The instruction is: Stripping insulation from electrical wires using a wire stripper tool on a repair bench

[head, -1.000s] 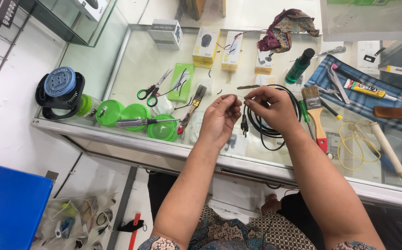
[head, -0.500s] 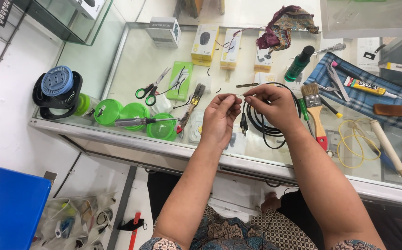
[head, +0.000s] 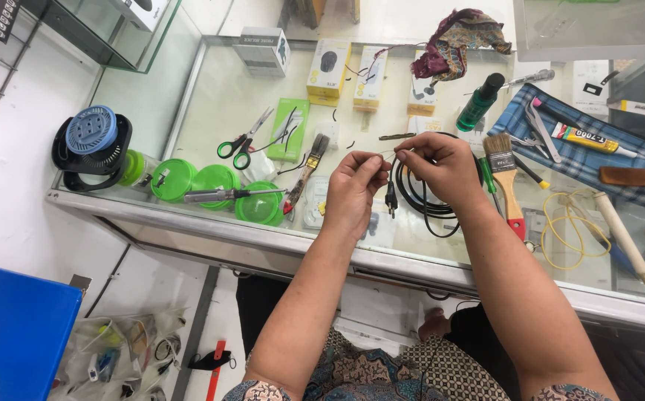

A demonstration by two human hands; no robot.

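Head view shows both hands pinched narrow at the centre of the frame: the left hand and the right hand each grip an end of a thin wire stretched between their fingertips, above the glass desk. A black cable with a plug hangs just below them. The wire looks fine and slippery, so a loose pinch could likely let it slide free or snap. To the right lies a bristly paintbrush with a wooden handle; to the left, green-handled scissors and round green plastic lids.
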